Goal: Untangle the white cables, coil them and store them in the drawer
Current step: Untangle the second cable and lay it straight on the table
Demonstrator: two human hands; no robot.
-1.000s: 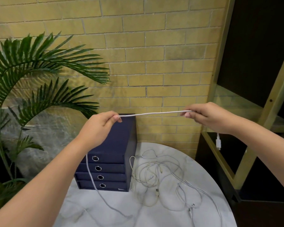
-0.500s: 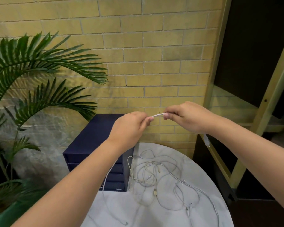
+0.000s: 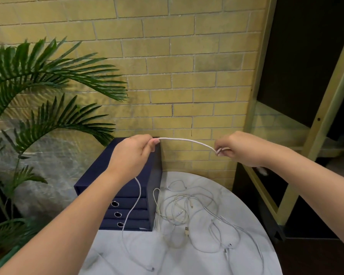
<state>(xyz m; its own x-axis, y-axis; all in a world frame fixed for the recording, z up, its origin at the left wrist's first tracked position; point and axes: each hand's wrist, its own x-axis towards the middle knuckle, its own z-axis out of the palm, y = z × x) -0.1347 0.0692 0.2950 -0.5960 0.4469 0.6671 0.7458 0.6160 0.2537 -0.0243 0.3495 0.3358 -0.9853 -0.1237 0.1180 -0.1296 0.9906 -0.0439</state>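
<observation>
Now, in the head view, the left hand (image 3: 134,153) and right hand (image 3: 240,148) have drawn apart again after meeting half a second ago. Each pinches one cable (image 3: 187,140), which arcs between them above the drawers (image 3: 127,209) at the table's (image 3: 167,259) back-left edge. Likely another loop is being measured for coiling. The tangle (image 3: 187,213) lies mid-table. Loops inside the right fist can't be counted.

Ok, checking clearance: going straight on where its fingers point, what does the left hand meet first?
Likely the right hand: the left hand points rightward along the white cable toward it, with nothing else between. Depth is unclear.
</observation>
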